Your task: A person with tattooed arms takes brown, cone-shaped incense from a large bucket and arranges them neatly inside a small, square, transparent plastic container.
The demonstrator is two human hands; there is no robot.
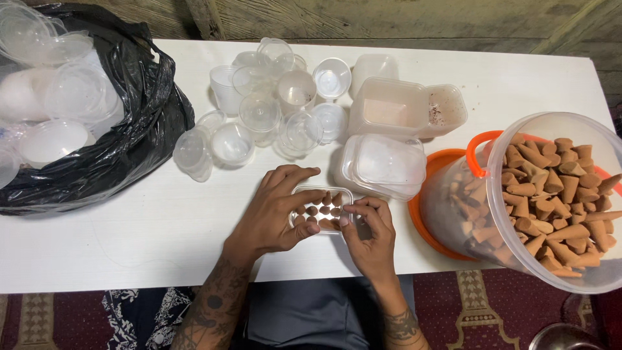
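Holding a small clear tray (pixel 322 209) of brown cones (pixel 324 210) at near centre of the white worktop (pixel 129 227): left hand (pixel 275 210) curled on its left end, right hand (pixel 369 236) pinching the right edge, tray between them. Looks light, thin, flexible and slippery, cones loose, so grip the rim ends. Right: tub (pixel 551 194) of cones; far: clear cups (pixel 272 110), boxes (pixel 395 129).

Home packing table (pixel 453 71), plank wall (pixel 389 19)
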